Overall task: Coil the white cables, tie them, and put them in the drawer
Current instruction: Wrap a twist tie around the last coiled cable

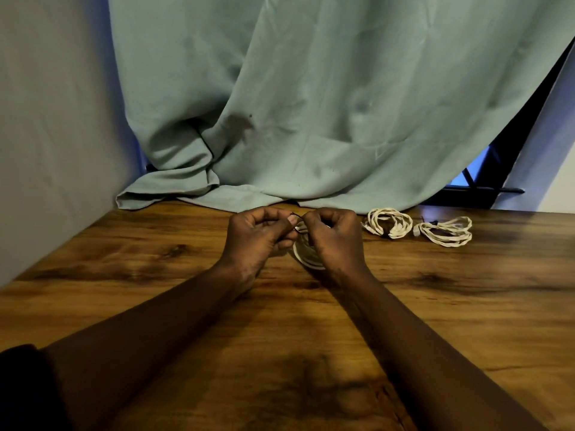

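On table (466,306): coil (306,258), maybe tie (299,216), pinched by L hand (258,236), R hand (334,237); bundles (389,223) right.

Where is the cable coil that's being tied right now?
Head view, centre of the table: the cable coil is held between the left hand and right hand, with another coil lying to its right.

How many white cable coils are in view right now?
3. The left hand and right hand grip the held coil; the middle coil and the far-right coil lie side by side on the table to their right. The curtain could hide more.
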